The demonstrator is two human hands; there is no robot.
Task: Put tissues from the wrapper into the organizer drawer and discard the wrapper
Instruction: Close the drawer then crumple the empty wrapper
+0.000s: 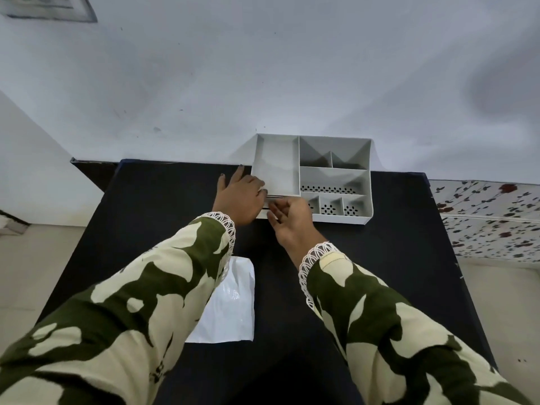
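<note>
A white plastic organizer (336, 176) with several open compartments stands at the far edge of the black table (380, 258), against the wall. My left hand (239, 197) rests against its front-left corner, fingers spread. My right hand (292, 220) is at the organizer's lower front, fingers curled on the thin edge of the drawer (267, 211), which shows only as a narrow white strip. The white tissue wrapper (230, 305) lies flat on the table near me, partly under my left sleeve. No loose tissues are visible.
A pale wall rises right behind the organizer. A floral-patterned cloth surface (491, 217) lies to the right of the table. Light floor shows on both sides. A framed object (49, 7) hangs at the top left.
</note>
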